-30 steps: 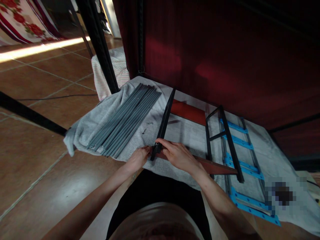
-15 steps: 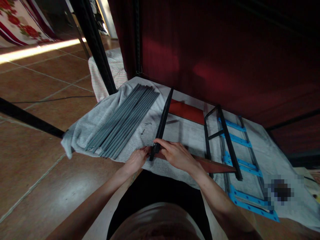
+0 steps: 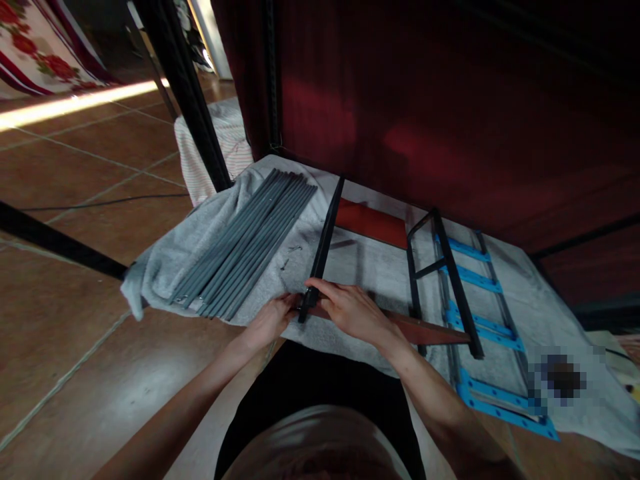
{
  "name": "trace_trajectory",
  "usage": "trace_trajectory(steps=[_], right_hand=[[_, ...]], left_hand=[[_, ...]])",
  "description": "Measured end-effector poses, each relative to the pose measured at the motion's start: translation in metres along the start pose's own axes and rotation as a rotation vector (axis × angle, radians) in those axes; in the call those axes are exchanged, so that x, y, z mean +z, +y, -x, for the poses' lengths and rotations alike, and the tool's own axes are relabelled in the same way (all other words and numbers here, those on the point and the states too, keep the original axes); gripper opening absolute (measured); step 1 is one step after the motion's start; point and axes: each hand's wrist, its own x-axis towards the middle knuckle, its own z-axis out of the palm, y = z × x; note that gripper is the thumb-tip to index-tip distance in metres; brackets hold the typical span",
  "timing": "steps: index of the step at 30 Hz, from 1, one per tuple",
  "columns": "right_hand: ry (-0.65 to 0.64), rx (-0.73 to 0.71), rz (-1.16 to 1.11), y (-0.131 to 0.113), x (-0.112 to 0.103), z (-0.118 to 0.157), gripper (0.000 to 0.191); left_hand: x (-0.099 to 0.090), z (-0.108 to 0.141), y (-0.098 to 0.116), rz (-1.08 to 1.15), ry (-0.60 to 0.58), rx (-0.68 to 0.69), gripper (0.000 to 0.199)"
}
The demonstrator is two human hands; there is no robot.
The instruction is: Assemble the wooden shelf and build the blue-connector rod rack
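Observation:
A black metal frame [image 3: 326, 240] stands on the grey cloth, joined to a reddish-brown board [image 3: 425, 329] along the near edge. My left hand [image 3: 274, 319] is closed at the frame's near end, its fingertips pinching something too small to make out. From the other side my right hand [image 3: 353, 310] grips the same end, thumb and fingers around the black bar and the board. A second black frame [image 3: 456, 287] stands at the board's right end. An orange-red panel [image 3: 371, 223] lies between the frames at the back.
Grey rods [image 3: 245, 243] lie in a bundle on the cloth [image 3: 165, 263] at left, with small metal pieces beside them. Blue brackets [image 3: 505, 407] with dark bars lie at right. Black posts [image 3: 187, 100] and a dark red curtain [image 3: 425, 100] border the work surface.
The view has shifted very slightly. Both hands keep the same place on the frame's near end, with only slight finger movement at most.

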Motion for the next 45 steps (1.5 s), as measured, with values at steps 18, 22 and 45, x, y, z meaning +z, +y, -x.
trace_trajectory(steps=[18, 22, 45], right_hand=[[-0.012, 0.022, 0.023, 0.001, 0.001, -0.001, 0.052], [-0.012, 0.024, 0.012, 0.001, 0.0, -0.001, 0.053], [-0.011, 0.015, 0.029, 0.001, 0.001, -0.001, 0.051]], left_hand=[[0.009, -0.004, -0.006, 0.013, 0.011, -0.011, 0.029], [0.008, -0.004, -0.006, 0.047, 0.006, 0.002, 0.028], [0.008, -0.004, -0.005, 0.05, 0.039, 0.014, 0.024]])
